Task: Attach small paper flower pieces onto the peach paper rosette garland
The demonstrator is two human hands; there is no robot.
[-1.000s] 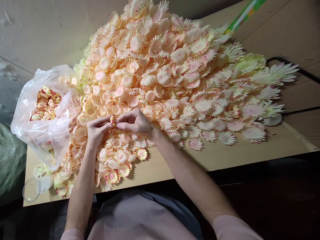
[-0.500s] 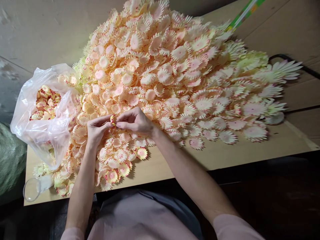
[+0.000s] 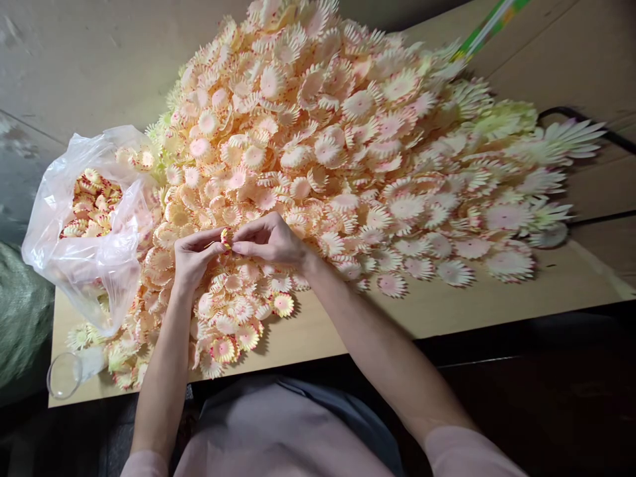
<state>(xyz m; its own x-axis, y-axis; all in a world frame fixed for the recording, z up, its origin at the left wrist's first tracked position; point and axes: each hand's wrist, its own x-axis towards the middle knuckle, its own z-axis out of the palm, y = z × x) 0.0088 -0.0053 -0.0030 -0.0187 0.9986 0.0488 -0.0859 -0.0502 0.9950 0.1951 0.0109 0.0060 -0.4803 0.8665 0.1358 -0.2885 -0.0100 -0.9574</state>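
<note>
Between my two hands is a small yellow flower piece with red petal tips (image 3: 225, 238), seen edge-on. My left hand (image 3: 195, 257) pinches it from the left with thumb and fingers. From the right, my right hand (image 3: 268, 240) has thumb and forefinger closed together at its edge; the fingertips partly hide the piece. Both hands are over a large heap of pale artificial flower pieces (image 3: 328, 149), cream to pink with notched petals and reddish tips. Several yellow, red-tipped pieces (image 3: 223, 350) lie at the heap's near edge.
A clear plastic bag (image 3: 54, 199) with small curled flower pieces (image 3: 94, 202) stands at the left. A clear plastic cup (image 3: 64, 375) lies at the table's (image 3: 447, 318) near left corner. A green strip (image 3: 489, 30) and a black cable (image 3: 616, 140) are at the far right.
Almost nothing differs. The view has shifted very slightly; both hands keep their pinch at the same flower piece.
</note>
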